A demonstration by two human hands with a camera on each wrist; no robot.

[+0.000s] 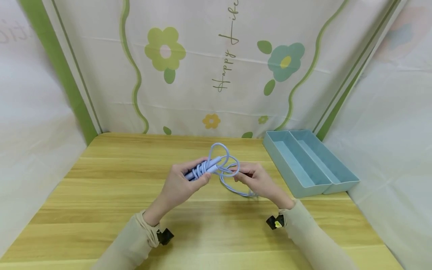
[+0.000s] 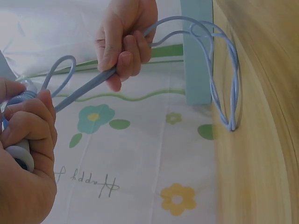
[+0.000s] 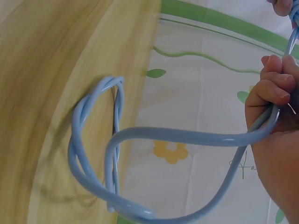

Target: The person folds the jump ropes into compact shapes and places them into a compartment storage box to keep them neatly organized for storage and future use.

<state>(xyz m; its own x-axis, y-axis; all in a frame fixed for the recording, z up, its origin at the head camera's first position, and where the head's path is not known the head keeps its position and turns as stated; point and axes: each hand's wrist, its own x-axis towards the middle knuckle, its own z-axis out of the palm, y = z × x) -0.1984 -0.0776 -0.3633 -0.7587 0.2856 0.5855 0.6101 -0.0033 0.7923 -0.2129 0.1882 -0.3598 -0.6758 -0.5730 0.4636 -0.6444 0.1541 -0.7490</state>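
Observation:
A light blue jump rope (image 1: 200, 169) hangs between the two hands above the wooden table. The left hand (image 1: 177, 185) grips its two handles (image 1: 213, 162), which lie side by side with cord wound round them. To the right, the right hand (image 1: 258, 180) pinches the cord a short way from the handles. In the left wrist view, doubled cord (image 2: 88, 87) runs between the hands. Beyond the right hand, the loose cord (image 3: 177, 135) droops in a long loop beside the table in the right wrist view. The left palm hides part of the handles.
Two long blue-green bins, a left one (image 1: 285, 168) and a right one (image 1: 342, 186), stand side by side at the table's right rear. A flowered curtain (image 1: 195, 101) hangs behind the wooden table (image 1: 111, 187), and pale sheets flank it.

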